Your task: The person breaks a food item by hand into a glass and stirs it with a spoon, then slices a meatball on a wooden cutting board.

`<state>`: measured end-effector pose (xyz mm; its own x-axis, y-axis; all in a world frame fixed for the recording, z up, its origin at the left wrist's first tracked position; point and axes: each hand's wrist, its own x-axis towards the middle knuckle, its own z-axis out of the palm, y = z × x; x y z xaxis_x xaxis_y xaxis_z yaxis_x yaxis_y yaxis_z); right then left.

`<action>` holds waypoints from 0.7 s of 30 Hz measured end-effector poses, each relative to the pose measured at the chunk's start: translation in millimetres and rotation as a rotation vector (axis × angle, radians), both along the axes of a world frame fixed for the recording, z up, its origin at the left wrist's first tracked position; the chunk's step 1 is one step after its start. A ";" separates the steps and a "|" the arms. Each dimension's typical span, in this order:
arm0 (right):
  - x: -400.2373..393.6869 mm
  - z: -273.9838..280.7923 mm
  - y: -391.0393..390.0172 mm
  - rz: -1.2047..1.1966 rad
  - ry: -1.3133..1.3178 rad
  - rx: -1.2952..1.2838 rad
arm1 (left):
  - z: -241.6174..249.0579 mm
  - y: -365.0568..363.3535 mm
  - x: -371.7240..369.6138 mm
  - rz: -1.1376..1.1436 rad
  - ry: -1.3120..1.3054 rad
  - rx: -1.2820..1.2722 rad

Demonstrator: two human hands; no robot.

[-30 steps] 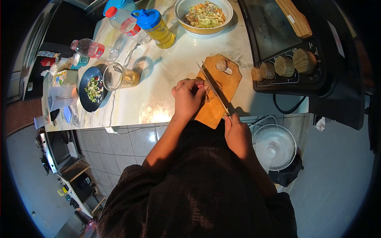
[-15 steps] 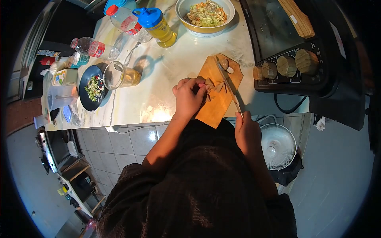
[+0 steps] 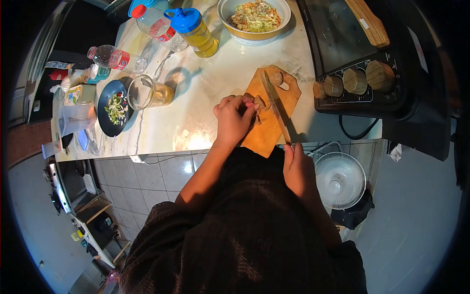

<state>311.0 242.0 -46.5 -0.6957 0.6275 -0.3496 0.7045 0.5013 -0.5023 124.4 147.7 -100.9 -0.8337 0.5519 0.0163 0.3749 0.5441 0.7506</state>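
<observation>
A wooden cutting board (image 3: 264,141) lies at the counter's front edge. My left hand (image 3: 231,122) rests at its left side, fingertips pinched around a brown piece of food (image 3: 257,102), mostly covered by the fingers. Small cut brown bits lie beside those fingertips. My right hand (image 3: 299,171) grips a knife (image 3: 277,109) by its handle, just past the board's near right side. The blade slants up and left across the board, right of my left fingertips. Near the board's far end sits a rounded brown piece (image 3: 276,78), beside the handle hole.
A bowl of shredded vegetables (image 3: 284,30) stands at the back. To the left are a blue-lidded bottle of yellow liquid (image 3: 201,41), a glass mug (image 3: 157,94), a dark plate of chopped greens (image 3: 104,110) and plastic bottles. A black oven (image 3: 352,105) borders the right.
My right hand has shifted slightly left, bringing the knife blade closer to my left fingertips and showing more of its flat side. My left hand has stayed in place.
</observation>
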 end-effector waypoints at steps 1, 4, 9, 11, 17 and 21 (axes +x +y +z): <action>0.4 0.1 -4.4 -0.008 0.041 -0.058 | -0.6 0.0 0.2 0.000 0.000 0.001; 5.7 -9.1 -10.3 -0.006 0.059 -0.098 | -2.3 -0.2 0.3 0.013 -0.017 0.010; 0.5 -1.6 -4.6 -0.040 -0.067 -0.116 | -2.4 -0.6 0.4 0.010 -0.006 0.013; 0.5 -1.8 -1.3 -0.035 0.032 -0.067 | -3.1 -0.4 0.4 0.008 -0.009 0.002; -4.7 5.1 -5.3 -0.007 0.053 -0.146 | -3.2 -0.3 1.0 0.009 -0.003 0.003; -2.5 0.9 -9.3 -0.025 -0.003 -0.122 | -2.3 -0.5 1.2 0.017 0.001 0.007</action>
